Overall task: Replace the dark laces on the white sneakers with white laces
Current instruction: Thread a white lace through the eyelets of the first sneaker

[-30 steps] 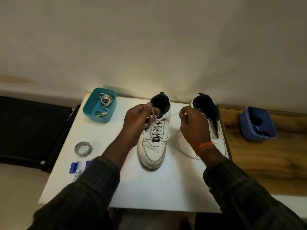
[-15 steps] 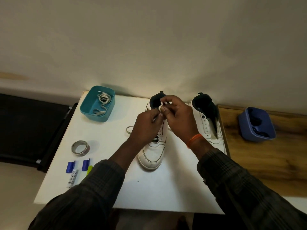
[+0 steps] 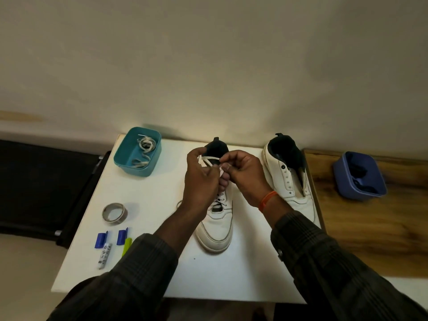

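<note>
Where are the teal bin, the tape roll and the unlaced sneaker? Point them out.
teal bin (image 3: 127, 158), head view, on its inner left wall.
tape roll (image 3: 107, 216), head view, on the ring's left rim.
unlaced sneaker (image 3: 276, 174), head view, on its white side panel.

Two sneakers (image 3: 216, 230) (image 3: 289, 179), two tubs (image 3: 136, 151) (image 3: 360, 176), one tape roll (image 3: 114, 213), two blue caps (image 3: 100, 239) (image 3: 122, 236).

Both hands (image 3: 201, 174) (image 3: 245, 174) pinching (grips touching)

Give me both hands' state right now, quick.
Left hand: closed, pinching the flat white lace above the laced white sneaker.
Right hand: closed, pinching the same lace.
</note>
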